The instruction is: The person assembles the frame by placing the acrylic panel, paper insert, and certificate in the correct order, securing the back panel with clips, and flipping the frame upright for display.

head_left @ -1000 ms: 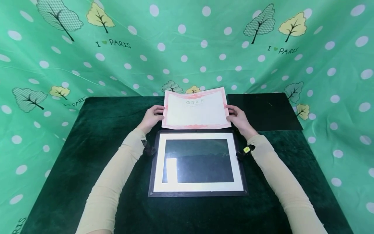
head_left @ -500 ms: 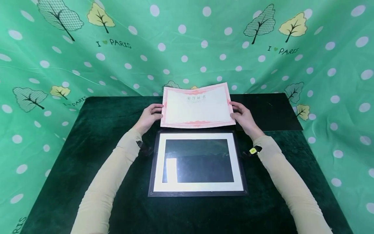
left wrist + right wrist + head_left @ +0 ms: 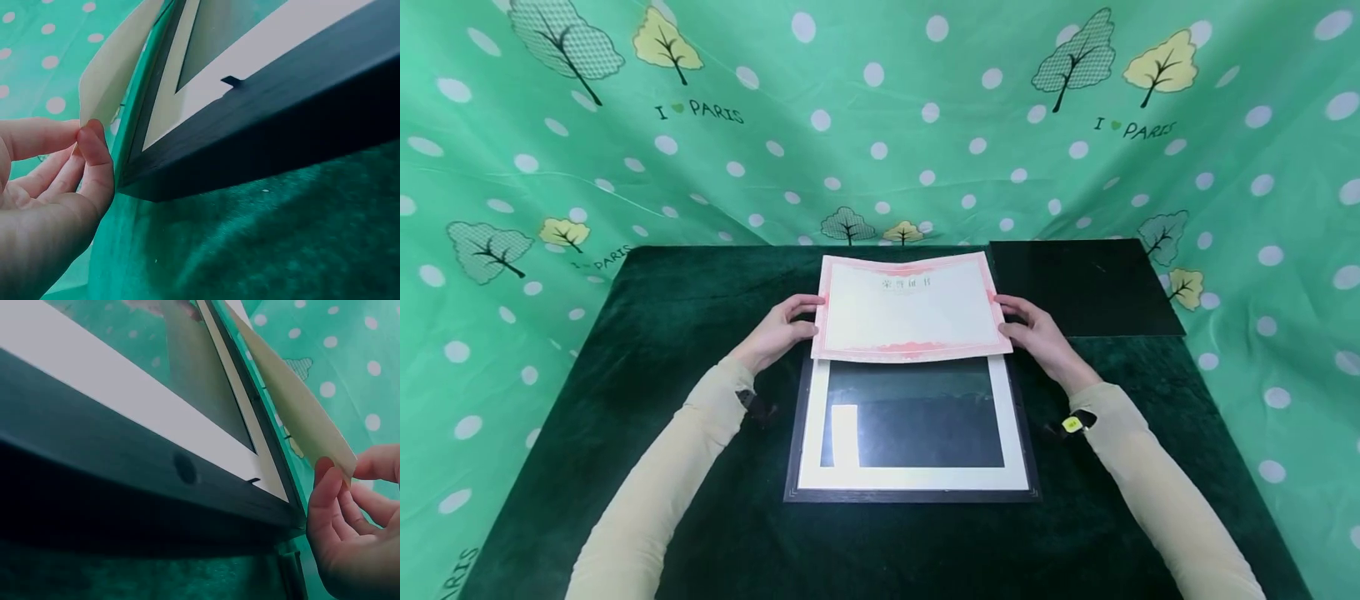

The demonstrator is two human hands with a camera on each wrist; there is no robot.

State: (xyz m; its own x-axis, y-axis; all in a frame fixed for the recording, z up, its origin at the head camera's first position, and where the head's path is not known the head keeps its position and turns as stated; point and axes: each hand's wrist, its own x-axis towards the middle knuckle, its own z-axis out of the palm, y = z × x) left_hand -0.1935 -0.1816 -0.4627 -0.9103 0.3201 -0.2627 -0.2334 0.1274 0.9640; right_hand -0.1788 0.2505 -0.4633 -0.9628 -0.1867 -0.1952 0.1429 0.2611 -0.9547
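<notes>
A certificate (image 3: 913, 312) with a pink ornamental border and printed characters near its top is held up between both hands. My left hand (image 3: 777, 331) pinches its left edge between thumb and fingers; my right hand (image 3: 1042, 338) pinches the right edge the same way. The sheet bows slightly and overlaps the far part of a dark picture frame (image 3: 913, 496) in the head view. Inside that frame lies a white mat (image 3: 925, 478) around a glassy pane (image 3: 917, 417) with a bright reflection. The wrist views show the sheet's plain back (image 3: 300, 406) tilted above the frame's far edge, and small dark tabs along the frame's inner rim.
A flat black panel (image 3: 1082, 287) lies at the table's far right. Dark green velvet cloth (image 3: 700, 517) covers the table. Behind it hangs a green dotted curtain (image 3: 880, 108) printed with trees.
Both hands first lifted the certificate slightly and spread a little to the right, then brought it nearer. Its lower edge now overlaps the frame's far side, which was uncovered before.
</notes>
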